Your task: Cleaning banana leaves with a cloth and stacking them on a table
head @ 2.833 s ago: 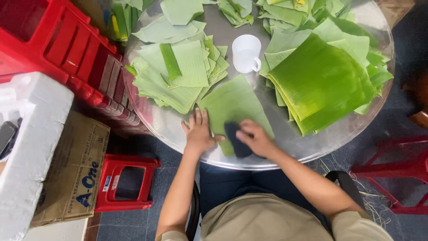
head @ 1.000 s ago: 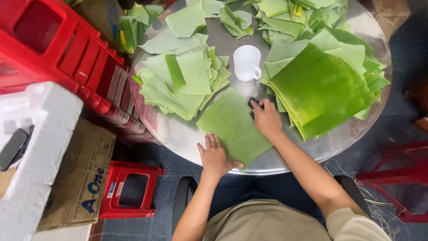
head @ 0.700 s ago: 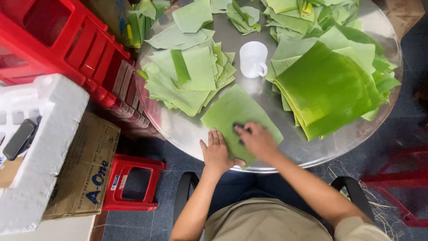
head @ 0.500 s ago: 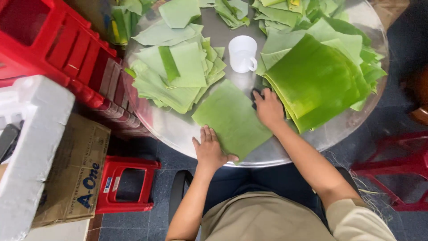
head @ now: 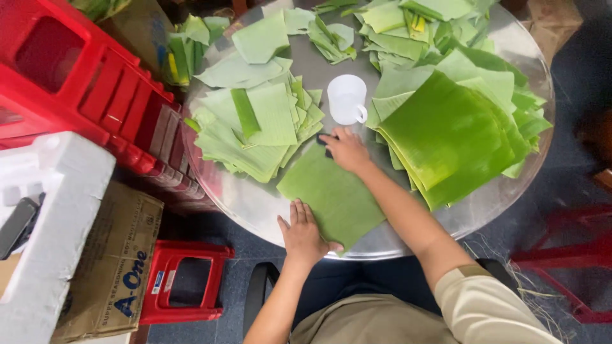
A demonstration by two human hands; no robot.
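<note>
on the round metal table [head: 255, 204] our left hand [head: 303, 229] pins the leaf square [head: 331, 197] flat, fingers spread. our right hand [head: 347, 150] presses a dark cloth [head: 326, 141] at its far edge, mid-wipe. next stroke needs steady pressure.

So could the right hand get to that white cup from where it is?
Probably yes. The right hand lies on the far corner of the leaf, just below the white cup, with only bare table between them.

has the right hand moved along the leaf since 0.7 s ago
Yes. The right hand slid from the leaf's near edge to its far end, toward the cup.
</note>
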